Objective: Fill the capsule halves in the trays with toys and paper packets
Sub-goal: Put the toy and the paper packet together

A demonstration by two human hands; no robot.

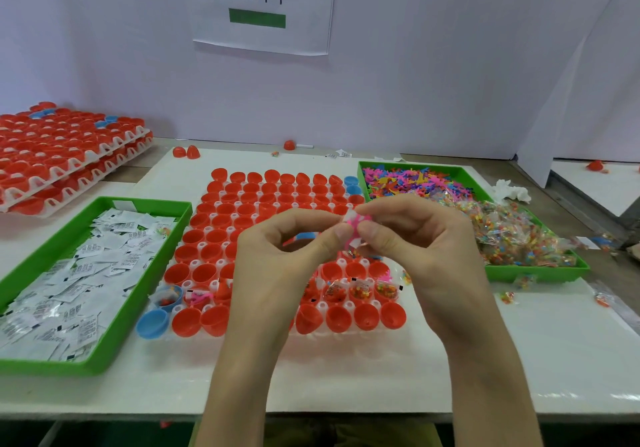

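A white tray (221, 200) of red capsule halves lies in the middle of the table. Several halves in its second-nearest row hold toys and packets. Above the tray, my left hand (277, 259) and my right hand (415, 242) together pinch a small pink toy (356, 226) with a bit of white paper between thumbs and fingertips. A green bin (114, 311) of white paper packets stands on the left. Another green bin (540, 273) on the right holds coloured plastic toys and clear bead bags.
Stacked trays (65, 155) of red capsule halves sit at the far left. Loose red halves (188, 152) lie near the back wall, a blue half (152, 323) sits at the tray's near-left corner, and stray bead bags (507, 297) lie right of the tray.
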